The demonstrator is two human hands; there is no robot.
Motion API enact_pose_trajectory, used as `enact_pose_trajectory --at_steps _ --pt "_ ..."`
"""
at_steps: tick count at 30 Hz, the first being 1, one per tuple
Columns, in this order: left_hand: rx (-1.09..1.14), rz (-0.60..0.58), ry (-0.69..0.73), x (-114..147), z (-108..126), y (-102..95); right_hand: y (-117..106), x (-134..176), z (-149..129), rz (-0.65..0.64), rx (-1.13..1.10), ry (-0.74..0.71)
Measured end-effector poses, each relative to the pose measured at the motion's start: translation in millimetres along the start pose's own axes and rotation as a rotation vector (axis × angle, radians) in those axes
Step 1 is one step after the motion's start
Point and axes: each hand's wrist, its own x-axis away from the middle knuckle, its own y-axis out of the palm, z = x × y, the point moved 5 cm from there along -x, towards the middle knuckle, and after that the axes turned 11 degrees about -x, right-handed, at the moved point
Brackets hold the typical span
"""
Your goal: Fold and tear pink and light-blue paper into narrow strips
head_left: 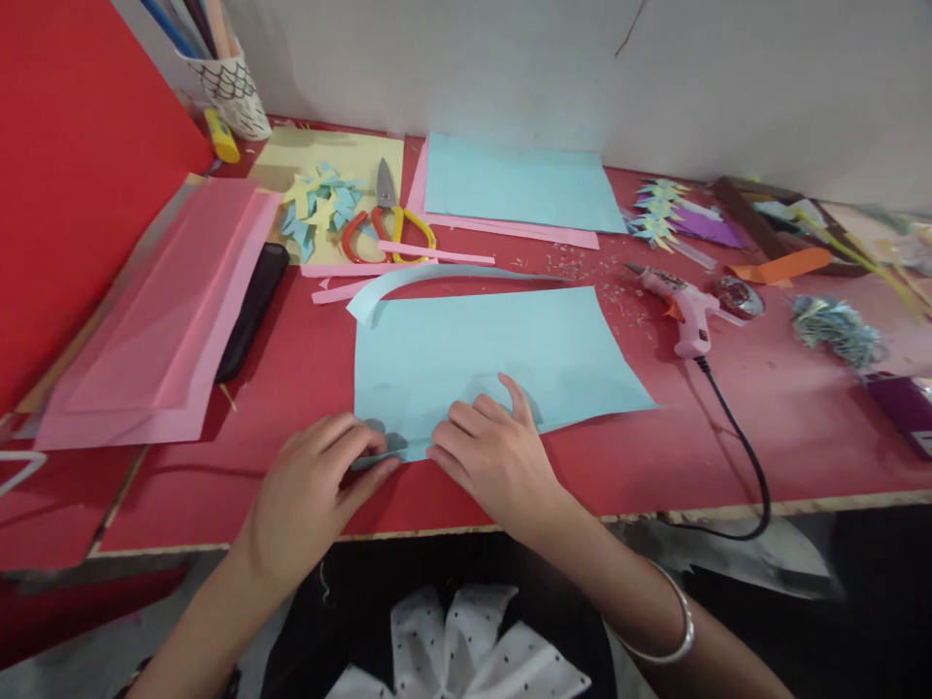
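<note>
A light blue sheet of paper [481, 349] lies in front of me, close to the table's near edge. My left hand [313, 485] is closed on its near left corner, where the edge is turned up between thumb and fingers. Beside it, my right hand [502, 456] has its fingers curled over the near edge, pinching it, with the little finger lifted. The right fingertips are partly hidden. A curling light blue strip [437, 277] lies along the sheet's far edge.
Scissors [388, 218] and cut paper bits [316, 209] lie on yellow paper. Pink sheets [160, 311] are at left, beside a black object [253, 311]. More blue paper [520, 180] is behind. A pink glue gun [684, 311] with a trailing cord rests at right.
</note>
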Motion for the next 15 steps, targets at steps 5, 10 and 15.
enact_pose_trajectory --at_steps 5,10,15 --pt "-0.147 0.019 -0.052 2.3 -3.6 -2.3 1.0 0.1 0.2 -0.018 -0.010 0.012" --pt "-0.190 -0.004 -0.124 1.4 -3.4 -4.4 0.9 -0.4 0.9 -0.027 -0.013 0.020" --pt "-0.159 -0.087 -0.196 2.1 -6.5 -4.8 1.7 -0.7 1.4 -0.048 -0.024 0.044"
